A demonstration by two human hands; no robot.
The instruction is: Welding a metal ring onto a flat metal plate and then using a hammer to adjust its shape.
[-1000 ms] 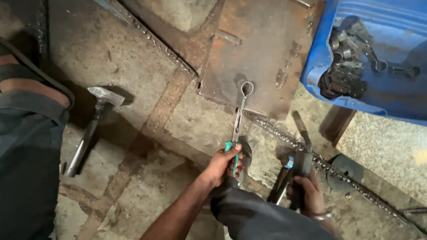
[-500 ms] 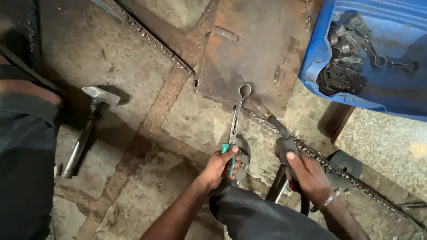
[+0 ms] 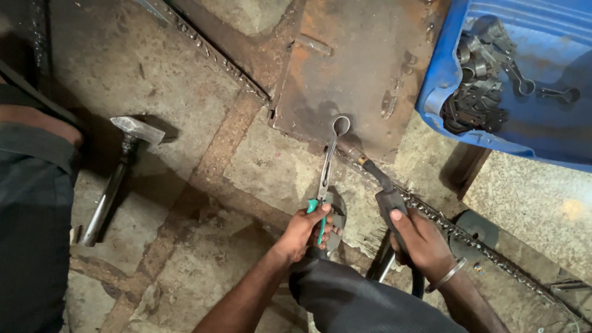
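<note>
Gripping hard w/ both hands, you're crouched over a rough concrete floor. Your left hand (image 3: 303, 233) is clenched round the green-sleeved handles of a pair of long steel pliers (image 3: 327, 172); the tool runs up & away from your knuckles, and its far end holds a small metal ring (image 3: 340, 125) that lies on the rusty flat steel plate (image 3: 364, 55) beyond your fingers.

Your right hand (image 3: 422, 239), w/ a metal bangle (image 3: 449, 275) at the wrist, is closed on the black grip of a welding torch (image 3: 381, 185). Its neck slants up-left from your thumb, and the nozzle tip sits just beside the ring, at the plate's near edge. Can't tell if tip & ring actually touch.

A long greasy roller chain (image 3: 468, 237) passes under the torch side and trails off to the right of your right wrist; a second length of chain (image 3: 209, 52) runs along the plate's left edge, well past your left hand. Far left of your left arm, a steel-headed hammer (image 3: 117, 172) lies on the floor. Up & right of your right hand, a blue plastic crate (image 3: 530, 132) holds dark metal parts (image 3: 478, 92). Your dark trouser knee (image 3: 351, 296) sits between your forearms.
</note>
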